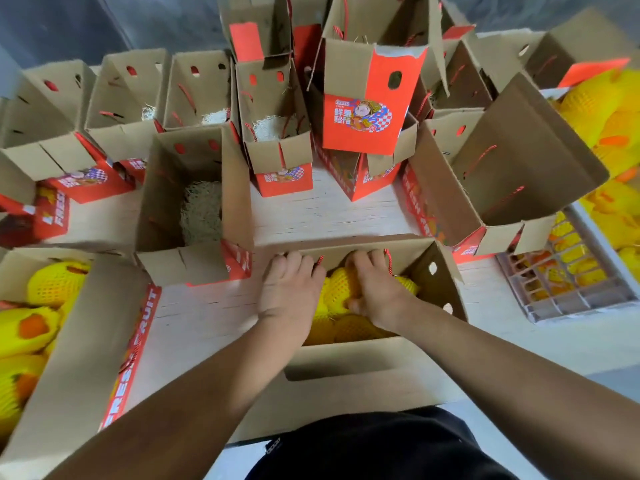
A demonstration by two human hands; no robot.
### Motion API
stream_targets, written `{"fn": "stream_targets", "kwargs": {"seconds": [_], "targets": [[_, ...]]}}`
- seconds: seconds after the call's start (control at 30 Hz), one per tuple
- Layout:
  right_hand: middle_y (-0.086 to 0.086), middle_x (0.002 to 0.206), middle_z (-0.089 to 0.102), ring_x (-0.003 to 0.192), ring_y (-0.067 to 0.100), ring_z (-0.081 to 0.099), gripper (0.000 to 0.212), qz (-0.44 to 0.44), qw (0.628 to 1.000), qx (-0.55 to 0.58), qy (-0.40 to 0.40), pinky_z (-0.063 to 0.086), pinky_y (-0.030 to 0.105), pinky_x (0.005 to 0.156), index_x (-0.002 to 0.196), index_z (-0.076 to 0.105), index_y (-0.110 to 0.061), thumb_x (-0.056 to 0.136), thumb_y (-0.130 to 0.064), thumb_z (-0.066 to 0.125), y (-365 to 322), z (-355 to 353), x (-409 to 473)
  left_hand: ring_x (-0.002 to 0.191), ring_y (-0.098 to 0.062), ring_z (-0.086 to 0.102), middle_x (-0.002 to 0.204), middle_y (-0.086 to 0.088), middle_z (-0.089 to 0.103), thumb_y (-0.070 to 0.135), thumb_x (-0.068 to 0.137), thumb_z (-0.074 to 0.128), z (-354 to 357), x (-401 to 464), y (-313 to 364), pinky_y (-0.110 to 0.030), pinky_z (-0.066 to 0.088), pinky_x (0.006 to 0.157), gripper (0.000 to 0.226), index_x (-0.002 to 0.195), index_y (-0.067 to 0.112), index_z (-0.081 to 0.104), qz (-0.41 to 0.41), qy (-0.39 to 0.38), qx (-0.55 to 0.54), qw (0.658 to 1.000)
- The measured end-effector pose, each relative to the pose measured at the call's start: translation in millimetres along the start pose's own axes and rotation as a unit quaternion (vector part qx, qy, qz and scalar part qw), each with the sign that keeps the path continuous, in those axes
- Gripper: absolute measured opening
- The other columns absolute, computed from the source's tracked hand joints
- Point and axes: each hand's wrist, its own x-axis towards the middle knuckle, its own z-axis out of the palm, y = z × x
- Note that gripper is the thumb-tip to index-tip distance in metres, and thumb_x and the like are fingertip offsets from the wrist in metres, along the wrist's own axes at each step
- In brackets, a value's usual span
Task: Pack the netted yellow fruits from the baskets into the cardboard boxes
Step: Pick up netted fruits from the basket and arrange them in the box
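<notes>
An open cardboard box (360, 358) stands right in front of me and holds several netted yellow fruits (351, 329). My right hand (375, 292) reaches into it, with fingers and thumb curled round one netted fruit (341, 284) near the far wall. My left hand (291, 289) lies palm down over the box's left side, its fingers fairly straight and reaching the far wall. What lies under the left palm is hidden. A grey plastic basket (581, 299) with more yellow fruits stands to the right.
A box of netted fruits (45, 306) sits at the left edge. An empty box with pale padding (199, 209) stands just beyond my left hand. Several empty red-printed boxes (360, 126) crowd the back of the pale table (329, 213). More yellow fruits (609, 112) pile at the far right.
</notes>
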Motion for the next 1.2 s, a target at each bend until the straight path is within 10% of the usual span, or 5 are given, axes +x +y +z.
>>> {"fn": "stream_targets", "kwargs": {"seconds": [0.23,0.47,0.67,1.07,1.2], "targets": [[0.005,0.128,0.035,0.123,0.036,0.041,0.059,0.106,0.991,-0.046,0.061,0.042,0.049,0.1,0.12,0.04,-0.028,0.082,-0.044,0.081,-6.1,4.0,5.3,0.109,-0.026,0.064,0.114,-0.001,0.073,0.031,0.096,0.063,-12.9,-0.4,-5.9,-0.041,0.031,0.098,0.036,0.13,0.024,0.053,-0.017,-0.023,-0.067,0.997],[0.003,0.085,0.056,0.083,0.028,0.06,0.059,0.112,0.988,0.108,0.019,0.045,0.036,0.07,0.117,0.03,-0.023,0.086,-0.024,0.08,-1.6,-1.3,-17.6,0.117,-0.031,0.065,0.123,-0.004,0.071,0.047,0.102,0.052,-27.1,-13.4,4.6,-0.04,0.045,0.103,0.033,0.122,0.025,0.066,0.06,-0.157,-0.16,0.973],[0.005,0.102,0.063,0.077,0.019,0.064,0.058,0.104,0.992,0.072,-0.021,0.055,0.035,0.064,0.128,0.028,-0.029,0.091,-0.028,0.072,7.7,-21.6,-39.1,0.106,-0.024,0.067,0.113,0.005,0.071,0.043,0.103,0.048,-44.0,-26.6,14.3,-0.03,0.046,0.076,0.024,0.114,0.032,0.067,0.024,-0.127,-0.315,0.94],[0.004,0.092,0.067,0.085,0.022,0.064,0.024,0.017,0.994,0.107,-0.002,0.048,0.024,0.072,0.105,0.051,-0.028,0.095,-0.006,0.051,30.0,-50.5,-61.0,0.104,-0.024,0.065,0.113,0.008,0.072,0.03,0.102,0.05,-87.1,7.2,71.7,-0.041,0.057,0.084,0.015,0.106,0.03,0.064,0.003,-0.075,-0.425,0.902],[-0.001,0.099,0.067,0.093,0.018,0.063,0.033,-0.01,0.983,0.173,0.062,0.052,0.031,0.082,0.112,0.056,-0.024,0.09,-0.001,0.046,58.4,-87.4,-79.3,0.079,-0.018,0.063,0.082,0.005,0.065,0.023,0.103,0.051,-113.5,28.3,112.4,-0.043,0.057,0.073,0.021,0.083,0.027,0.055,0.019,-0.003,-0.493,0.87]]}}
